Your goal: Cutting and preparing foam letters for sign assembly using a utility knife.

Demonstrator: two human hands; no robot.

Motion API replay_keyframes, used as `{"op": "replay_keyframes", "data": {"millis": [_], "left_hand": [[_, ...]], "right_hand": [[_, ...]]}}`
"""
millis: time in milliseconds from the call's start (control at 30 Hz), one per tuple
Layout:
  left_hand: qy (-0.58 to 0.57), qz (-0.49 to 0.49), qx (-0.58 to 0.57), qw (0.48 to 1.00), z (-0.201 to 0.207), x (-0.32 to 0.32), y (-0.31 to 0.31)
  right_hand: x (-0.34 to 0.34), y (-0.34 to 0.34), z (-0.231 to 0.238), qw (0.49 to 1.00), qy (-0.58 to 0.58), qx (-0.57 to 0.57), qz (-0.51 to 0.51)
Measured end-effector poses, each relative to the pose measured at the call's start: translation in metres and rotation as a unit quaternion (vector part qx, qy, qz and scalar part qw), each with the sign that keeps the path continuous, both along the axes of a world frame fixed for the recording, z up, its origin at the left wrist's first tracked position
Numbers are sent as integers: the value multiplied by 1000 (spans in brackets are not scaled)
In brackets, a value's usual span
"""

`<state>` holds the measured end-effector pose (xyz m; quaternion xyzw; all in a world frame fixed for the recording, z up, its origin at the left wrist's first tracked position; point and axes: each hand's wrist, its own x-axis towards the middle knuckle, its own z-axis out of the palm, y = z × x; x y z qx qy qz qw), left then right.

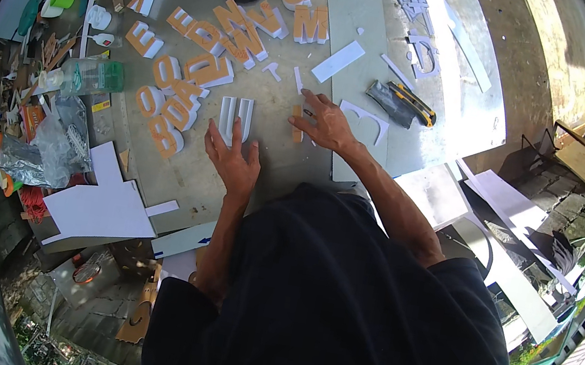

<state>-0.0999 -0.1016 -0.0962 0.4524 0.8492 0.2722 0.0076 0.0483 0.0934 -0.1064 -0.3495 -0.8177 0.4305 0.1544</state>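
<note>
A white U-shaped letter [244, 114] lies on the grey work table, its lower part close under my left hand [233, 168]. My left fingers are spread, with the tips at the letter's edge. To the right, my right hand [328, 122] rests low over the table with its fingers stretched out. Beside and partly beneath those fingers is a small orange-brown piece [296, 126]. A thin white strip [298, 80] lies just beyond the fingertips. Several thick white letters with orange-brown faces, among them an M [310, 24], stand farther back.
A yellow-and-black utility knife [415, 103] lies right of my right hand, near a white strip [338, 61] and a curved white offcut [367, 122]. At left are a green-tinted clear bottle [96, 77], crumpled plastic [50, 150] and a large white sheet [103, 201].
</note>
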Motion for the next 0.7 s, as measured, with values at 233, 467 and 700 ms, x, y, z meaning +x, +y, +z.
{"op": "replay_keyframes", "data": {"millis": [233,467,700], "left_hand": [[-166,-36,24,985,12,48,41],[-184,61,-83,978,-6,68,109],[-208,46,-46,976,-27,55,109]], "right_hand": [[51,231,10,976,-80,122,-160],[59,389,-13,933,-278,211,-86],[99,343,-10,926,-296,234,12]]}}
